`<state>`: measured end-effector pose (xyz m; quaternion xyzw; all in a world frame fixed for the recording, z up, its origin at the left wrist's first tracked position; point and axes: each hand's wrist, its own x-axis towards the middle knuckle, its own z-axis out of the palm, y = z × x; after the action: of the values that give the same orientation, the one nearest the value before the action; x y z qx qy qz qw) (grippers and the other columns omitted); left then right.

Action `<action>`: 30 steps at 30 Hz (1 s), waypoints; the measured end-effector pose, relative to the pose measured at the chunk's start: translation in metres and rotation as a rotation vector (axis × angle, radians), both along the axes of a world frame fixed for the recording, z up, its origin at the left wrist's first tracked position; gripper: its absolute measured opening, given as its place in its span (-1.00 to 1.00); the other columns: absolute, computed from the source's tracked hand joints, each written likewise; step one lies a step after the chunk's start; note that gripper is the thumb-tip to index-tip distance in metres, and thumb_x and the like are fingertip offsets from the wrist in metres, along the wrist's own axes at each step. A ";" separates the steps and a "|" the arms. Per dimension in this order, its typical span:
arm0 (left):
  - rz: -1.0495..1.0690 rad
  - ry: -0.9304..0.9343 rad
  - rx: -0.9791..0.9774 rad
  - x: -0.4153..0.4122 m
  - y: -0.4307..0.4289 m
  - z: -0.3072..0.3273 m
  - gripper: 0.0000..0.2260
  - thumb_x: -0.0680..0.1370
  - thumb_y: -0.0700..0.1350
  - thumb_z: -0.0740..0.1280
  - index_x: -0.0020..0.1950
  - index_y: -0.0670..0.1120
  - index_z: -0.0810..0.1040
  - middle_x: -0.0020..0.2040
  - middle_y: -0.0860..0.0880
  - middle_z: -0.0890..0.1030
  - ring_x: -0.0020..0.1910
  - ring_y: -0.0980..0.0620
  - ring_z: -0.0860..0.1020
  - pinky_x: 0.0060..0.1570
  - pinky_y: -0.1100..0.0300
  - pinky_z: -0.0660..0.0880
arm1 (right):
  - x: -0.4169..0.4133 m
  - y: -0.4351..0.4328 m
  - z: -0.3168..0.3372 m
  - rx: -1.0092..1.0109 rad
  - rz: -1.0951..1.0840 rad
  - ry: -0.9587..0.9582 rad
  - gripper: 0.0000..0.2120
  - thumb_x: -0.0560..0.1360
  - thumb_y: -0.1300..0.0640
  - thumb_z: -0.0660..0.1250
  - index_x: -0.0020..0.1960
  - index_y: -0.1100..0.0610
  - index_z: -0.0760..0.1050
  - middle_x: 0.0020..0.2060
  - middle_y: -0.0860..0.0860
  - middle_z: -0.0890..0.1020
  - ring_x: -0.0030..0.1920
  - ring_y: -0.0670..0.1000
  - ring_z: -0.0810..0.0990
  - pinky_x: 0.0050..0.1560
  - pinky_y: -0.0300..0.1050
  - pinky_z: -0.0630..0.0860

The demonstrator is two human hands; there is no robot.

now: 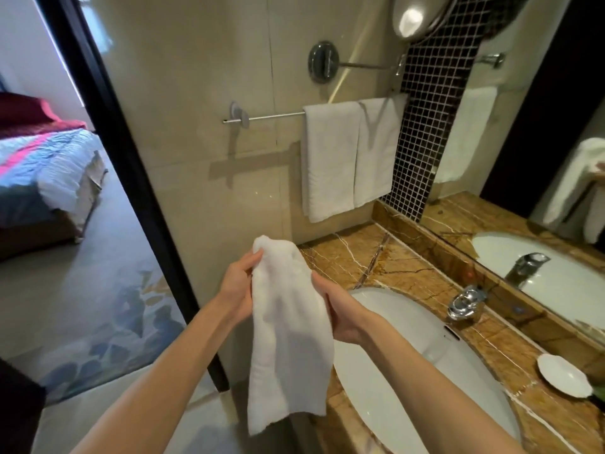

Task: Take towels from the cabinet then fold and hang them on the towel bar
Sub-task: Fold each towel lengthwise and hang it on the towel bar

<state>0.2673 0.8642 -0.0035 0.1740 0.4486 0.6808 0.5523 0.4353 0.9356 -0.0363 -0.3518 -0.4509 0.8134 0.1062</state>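
A white towel [288, 326] hangs lengthwise between my hands in front of the vanity's left end. My left hand [237, 285] pinches its upper left edge near the top. My right hand [340, 309] grips the right edge a little lower. The towel's lower end dangles loose below my forearms. On the beige wall ahead, a chrome towel bar [268, 117] carries two folded white towels [329, 158] [376, 149] side by side on its right half. The bar's left half is bare. No cabinet is in view.
A brown marble counter [406, 267] holds a white oval sink [409, 371], a chrome faucet [465, 303] and a small white dish [564, 375]. A mirror [540, 158] rises at right. A black door frame [131, 178] at left opens onto a bedroom with a bed [45, 165].
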 end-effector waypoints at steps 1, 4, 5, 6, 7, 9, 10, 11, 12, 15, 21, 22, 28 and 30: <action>-0.006 -0.004 0.007 0.000 0.002 0.003 -0.65 0.61 -0.11 0.17 0.34 -0.23 0.43 0.06 -0.21 0.64 0.02 -0.13 0.62 -0.05 0.02 0.55 | -0.002 0.002 0.003 -0.032 -0.005 -0.018 -0.43 0.46 -0.35 0.23 0.28 0.01 0.53 0.15 0.03 0.65 0.20 0.07 0.59 0.24 0.04 0.48; -0.015 -0.010 0.024 -0.001 0.006 0.013 -0.66 0.61 -0.10 0.16 0.32 -0.24 0.44 0.02 -0.21 0.66 0.03 -0.14 0.62 -0.02 -0.02 0.52 | -0.006 0.006 0.014 -0.144 -0.037 0.014 -0.40 0.43 -0.34 0.29 0.27 0.06 0.54 0.17 0.10 0.63 0.22 0.13 0.57 0.34 0.11 0.40; -0.017 -0.019 0.029 -0.002 0.009 0.015 -0.65 0.62 -0.10 0.15 0.33 -0.25 0.43 0.07 -0.23 0.64 0.08 -0.16 0.60 0.04 -0.04 0.51 | -0.007 0.006 0.019 -0.188 -0.047 0.064 -0.42 0.44 -0.30 0.31 0.28 0.08 0.54 0.20 0.11 0.61 0.25 0.14 0.55 0.36 0.12 0.37; -0.018 -0.032 0.034 -0.004 0.011 0.018 -0.64 0.62 -0.09 0.15 0.34 -0.26 0.42 0.15 -0.25 0.61 0.14 -0.19 0.57 0.10 -0.07 0.49 | -0.007 0.006 0.025 -0.232 -0.054 0.129 -0.44 0.46 -0.25 0.34 0.30 0.10 0.53 0.24 0.11 0.58 0.27 0.15 0.53 0.39 0.11 0.33; -0.016 -0.047 0.035 -0.007 0.014 0.021 -0.63 0.62 -0.09 0.15 0.35 -0.27 0.41 0.20 -0.27 0.58 0.19 -0.21 0.55 0.14 -0.08 0.47 | -0.008 0.007 0.031 -0.269 -0.059 0.191 -0.48 0.48 -0.17 0.36 0.31 0.12 0.52 0.26 0.11 0.57 0.28 0.14 0.52 0.42 0.09 0.29; -0.017 -0.065 0.033 -0.014 0.019 0.029 -0.62 0.62 -0.07 0.14 0.34 -0.29 0.42 0.21 -0.28 0.56 0.21 -0.22 0.53 0.12 -0.06 0.47 | -0.008 0.008 0.045 -0.315 -0.068 0.283 -0.53 0.49 -0.04 0.38 0.32 0.16 0.51 0.29 0.11 0.54 0.30 0.14 0.49 0.42 0.07 0.27; -0.022 -0.063 0.033 -0.017 0.022 0.033 -0.61 0.62 -0.06 0.14 0.31 -0.30 0.44 0.19 -0.28 0.58 0.19 -0.21 0.54 0.10 -0.05 0.48 | -0.008 0.009 0.052 -0.314 -0.074 0.308 -0.55 0.50 -0.01 0.38 0.32 0.17 0.50 0.30 0.11 0.53 0.31 0.14 0.48 0.41 0.06 0.29; -0.028 -0.058 0.034 -0.020 0.024 0.037 -0.60 0.62 -0.03 0.14 0.27 -0.31 0.48 0.15 -0.28 0.60 0.16 -0.21 0.56 0.09 -0.04 0.48 | -0.009 0.012 0.057 -0.297 -0.097 0.313 -0.57 0.51 0.01 0.36 0.32 0.17 0.51 0.30 0.12 0.53 0.32 0.14 0.48 0.39 0.05 0.32; -0.039 -0.038 0.027 -0.023 0.025 0.041 -0.60 0.62 0.00 0.14 0.21 -0.30 0.52 0.10 -0.27 0.63 0.12 -0.19 0.58 0.08 -0.03 0.48 | -0.010 0.015 0.062 -0.285 -0.127 0.315 -0.58 0.52 0.02 0.33 0.31 0.18 0.51 0.29 0.12 0.54 0.31 0.14 0.49 0.37 0.05 0.34; -0.071 0.061 -0.006 -0.034 0.030 0.051 -0.62 0.60 0.00 0.20 0.17 -0.30 0.55 0.08 -0.24 0.64 0.05 -0.14 0.62 0.01 0.04 0.54 | -0.014 0.024 0.078 -0.235 -0.226 0.300 -0.59 0.47 0.07 0.33 0.28 0.21 0.53 0.25 0.10 0.55 0.23 0.14 0.52 0.34 0.02 0.37; -0.028 0.289 -0.064 -0.052 0.038 0.071 -0.73 0.52 -0.22 0.35 0.18 -0.33 0.54 0.10 -0.27 0.63 -0.06 -0.10 0.65 -0.23 0.14 0.61 | -0.028 0.038 0.115 0.008 -0.316 0.185 -0.63 0.44 0.09 0.37 0.19 0.24 0.57 0.08 0.15 0.59 0.07 0.12 0.57 0.23 0.01 0.45; -0.030 0.329 -0.082 -0.054 0.038 0.075 -0.73 0.49 -0.25 0.39 0.15 -0.34 0.55 0.07 -0.27 0.64 -0.08 -0.11 0.65 -0.19 0.12 0.62 | -0.032 0.040 0.121 0.060 -0.322 0.145 -0.65 0.48 0.08 0.36 0.18 0.26 0.57 0.06 0.14 0.63 0.05 0.11 0.60 0.18 -0.01 0.50; 0.002 0.556 -0.233 -0.070 0.046 0.092 -0.89 0.38 -0.26 0.40 -0.12 -0.25 0.60 -0.20 -0.19 0.61 -0.26 -0.09 0.56 -0.27 0.11 0.51 | -0.056 0.044 0.163 0.294 -0.284 -0.127 -0.65 0.51 0.05 0.37 0.16 0.29 0.54 0.05 0.18 0.66 0.00 0.15 0.65 -0.05 0.00 0.60; 0.011 0.584 -0.215 -0.072 0.048 0.102 -0.96 0.40 -0.28 0.35 -0.26 -0.18 0.55 -0.31 -0.14 0.54 -0.34 -0.04 0.50 -0.33 0.15 0.45 | -0.061 0.050 0.173 0.412 -0.332 -0.225 -0.62 0.44 0.07 0.44 0.16 0.29 0.54 0.04 0.19 0.65 0.00 0.18 0.65 0.01 0.11 0.60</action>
<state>0.1958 0.9119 0.0986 0.3006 0.6586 0.5536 0.4115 0.3747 0.9853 0.1365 -0.4801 -0.5517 0.6320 0.2564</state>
